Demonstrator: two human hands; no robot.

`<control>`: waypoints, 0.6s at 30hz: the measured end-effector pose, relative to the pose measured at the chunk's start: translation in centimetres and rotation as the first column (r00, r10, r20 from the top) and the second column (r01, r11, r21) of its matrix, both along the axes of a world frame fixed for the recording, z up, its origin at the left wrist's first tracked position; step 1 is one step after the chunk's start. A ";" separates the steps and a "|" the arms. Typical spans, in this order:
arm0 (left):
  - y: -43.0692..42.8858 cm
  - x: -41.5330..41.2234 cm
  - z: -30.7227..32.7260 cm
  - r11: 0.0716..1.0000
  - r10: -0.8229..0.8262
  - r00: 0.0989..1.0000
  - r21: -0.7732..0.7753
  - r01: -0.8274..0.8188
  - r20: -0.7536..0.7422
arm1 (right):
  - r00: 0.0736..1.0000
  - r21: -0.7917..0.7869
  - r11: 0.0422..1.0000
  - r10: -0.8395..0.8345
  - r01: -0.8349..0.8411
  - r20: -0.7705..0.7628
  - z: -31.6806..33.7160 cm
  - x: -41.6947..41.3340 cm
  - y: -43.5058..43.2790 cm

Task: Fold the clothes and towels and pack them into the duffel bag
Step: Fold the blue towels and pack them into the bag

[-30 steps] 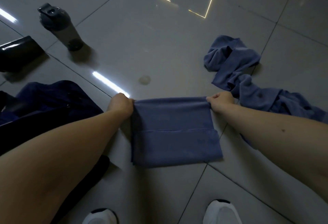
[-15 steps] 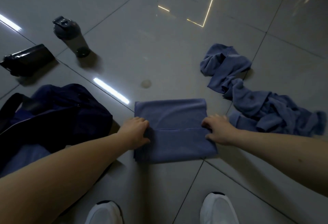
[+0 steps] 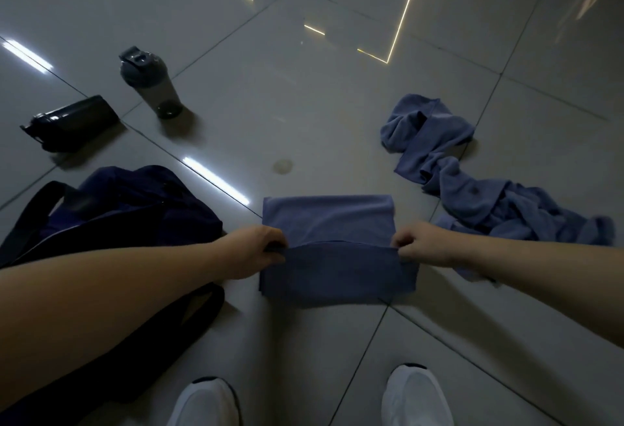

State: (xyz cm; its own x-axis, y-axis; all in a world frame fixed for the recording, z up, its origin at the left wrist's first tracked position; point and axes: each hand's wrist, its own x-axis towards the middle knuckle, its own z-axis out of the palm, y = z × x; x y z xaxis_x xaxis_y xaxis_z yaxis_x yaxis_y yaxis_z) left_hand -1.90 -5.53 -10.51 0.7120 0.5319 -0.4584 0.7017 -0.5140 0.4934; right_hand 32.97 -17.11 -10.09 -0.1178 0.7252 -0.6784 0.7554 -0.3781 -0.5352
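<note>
A folded blue towel [image 3: 332, 223] lies on the tiled floor in front of me. My left hand [image 3: 251, 251] pinches the left end of its upper flap, and my right hand [image 3: 423, 245] pinches the right end. The flap's edge is stretched between both hands and raised slightly over the lower layer. A dark navy duffel bag [image 3: 128, 212] sits at the left, partly hidden by my left forearm. A crumpled heap of blue cloths [image 3: 486, 196] lies to the right of the towel.
A grey shaker bottle [image 3: 148, 82] stands upright at the far left, with a black bottle [image 3: 69, 121] lying on its side beside it. My two white shoes [image 3: 417, 395] show at the bottom edge. Glossy grey floor tiles surround everything.
A second ago both hands held the towel's far edge; they came back to the flap's edge at mid-towel, rested there, and now pinch its two ends and lift it slightly.
</note>
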 end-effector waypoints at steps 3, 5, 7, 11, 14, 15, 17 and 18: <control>1.1 0.5 1.5 0.996 0.094 0.995 -0.002 -0.094 0.042 | 0.992 0.060 0.991 -0.117 0.119 -0.038 1.7 0.1 1.1; 2.0 1.0 1.7 0.975 0.224 0.970 -0.015 -0.224 0.094 | 0.978 0.114 0.972 -0.198 0.204 -0.060 1.7 0.0 2.0; 3.1 1.6 1.2 0.942 0.335 0.931 -0.027 -0.335 0.145 | 0.964 0.184 0.946 -0.263 0.268 -0.049 1.2 0.1 3.1; 5.3 2.5 -1.1 0.897 0.431 0.883 0.023 -0.442 0.188 | 0.925 0.290 0.886 -0.380 0.363 0.003 -0.6 0.5 5.4; 6.6 3.0 -3.1 0.866 0.486 0.858 0.038 -0.498 0.168 | 0.905 0.364 0.854 -0.421 0.371 0.065 -2.2 0.6 6.7; 6.9 3.2 -3.8 0.857 0.500 0.851 0.045 -0.513 0.161 | 0.897 0.373 0.849 -0.434 0.375 0.085 -2.7 0.5 6.9; 7.2 3.4 -5.0 0.844 0.518 0.841 0.069 -0.532 0.153 | 0.878 0.363 0.845 -0.462 0.393 0.126 -3.7 0.3 7.0; 7.2 3.5 -5.4 0.838 0.525 0.838 0.082 -0.539 0.148 | 0.865 0.358 0.838 -0.483 0.411 0.136 -4.2 0.1 6.9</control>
State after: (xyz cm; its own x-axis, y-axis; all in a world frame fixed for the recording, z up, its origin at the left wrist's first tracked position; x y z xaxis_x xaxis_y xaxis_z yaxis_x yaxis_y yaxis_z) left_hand 1.59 1.71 -15.93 0.3472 0.8877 -0.3025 0.8254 -0.1361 0.5478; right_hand 33.10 -10.20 -14.29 0.3913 0.8369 -0.3827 0.6516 -0.5457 -0.5270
